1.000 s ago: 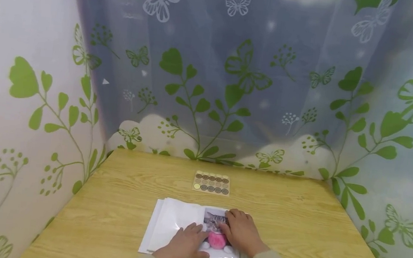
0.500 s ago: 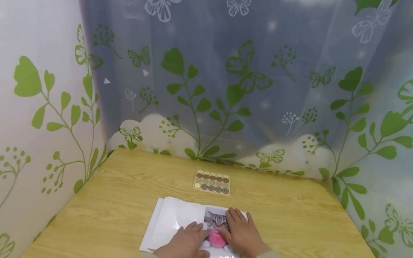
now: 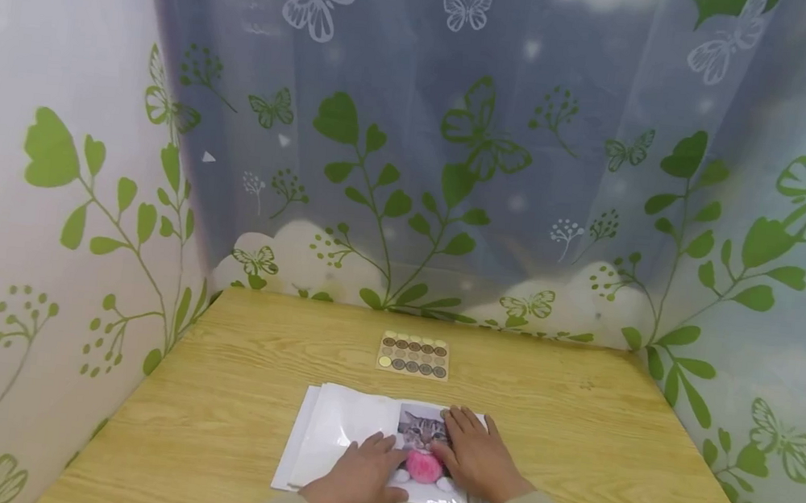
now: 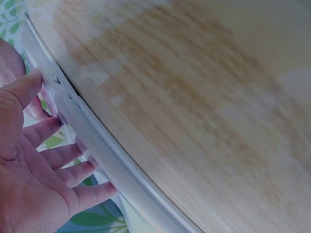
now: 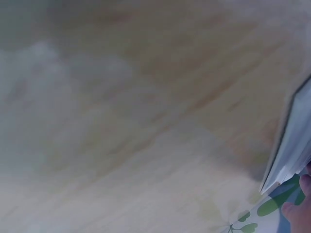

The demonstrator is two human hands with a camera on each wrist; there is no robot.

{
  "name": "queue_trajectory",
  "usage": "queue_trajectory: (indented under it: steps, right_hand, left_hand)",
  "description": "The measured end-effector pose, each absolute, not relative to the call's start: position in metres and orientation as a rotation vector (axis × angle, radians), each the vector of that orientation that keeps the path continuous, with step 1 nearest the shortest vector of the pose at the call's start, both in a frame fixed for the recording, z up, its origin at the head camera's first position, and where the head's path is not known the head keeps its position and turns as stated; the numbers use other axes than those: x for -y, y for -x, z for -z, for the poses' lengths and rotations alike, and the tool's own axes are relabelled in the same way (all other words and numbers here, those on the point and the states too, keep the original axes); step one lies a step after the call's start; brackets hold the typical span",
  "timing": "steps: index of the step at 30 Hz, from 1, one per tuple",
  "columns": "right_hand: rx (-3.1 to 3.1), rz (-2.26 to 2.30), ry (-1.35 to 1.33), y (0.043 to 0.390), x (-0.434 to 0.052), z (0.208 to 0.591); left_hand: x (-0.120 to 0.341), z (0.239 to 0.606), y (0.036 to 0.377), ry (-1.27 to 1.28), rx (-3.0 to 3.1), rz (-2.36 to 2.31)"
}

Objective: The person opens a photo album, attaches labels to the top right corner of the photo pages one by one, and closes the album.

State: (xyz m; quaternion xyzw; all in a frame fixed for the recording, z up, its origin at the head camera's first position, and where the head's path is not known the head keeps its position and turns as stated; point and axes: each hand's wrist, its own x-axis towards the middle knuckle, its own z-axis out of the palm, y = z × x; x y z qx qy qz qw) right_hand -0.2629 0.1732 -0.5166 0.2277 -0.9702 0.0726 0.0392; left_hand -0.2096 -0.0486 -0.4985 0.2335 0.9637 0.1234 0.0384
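An open photo album lies on the wooden table, a blank glossy white page on its left side. On the right page is a photo of a tabby cat with a pink fluffy ball. My left hand rests over the middle fold and the photo's lower left, fingers extended. In the left wrist view its fingertips touch the pages along the album's thick edge. My right hand rests on the right page, fingers extended and thumb over the photo's edge. Only a few right fingertips show in the right wrist view.
Behind the album lies a small card with rows of round brown, tan and yellow stickers. The wooden table reaches back to a curtain printed with leaves and butterflies, which also hangs at both sides.
My right hand has shifted slightly rightward on the page and its fingers have straightened, so more of the cat's face shows. My left hand stays in about the same place.
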Motion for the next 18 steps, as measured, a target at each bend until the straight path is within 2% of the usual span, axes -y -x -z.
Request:
queue_trajectory:
  steps: [7, 18]
  right_hand:
    - [2.985, -0.287, -0.623, 0.270, -0.165, 0.516]
    - [2.964, -0.157, -0.704, 0.266, -0.161, 0.519]
  left_hand:
    - [0.047, 0.497, 0.210, -0.707, -2.957, -0.360]
    - [0.048, 0.498, 0.210, -0.723, -2.960, -0.353]
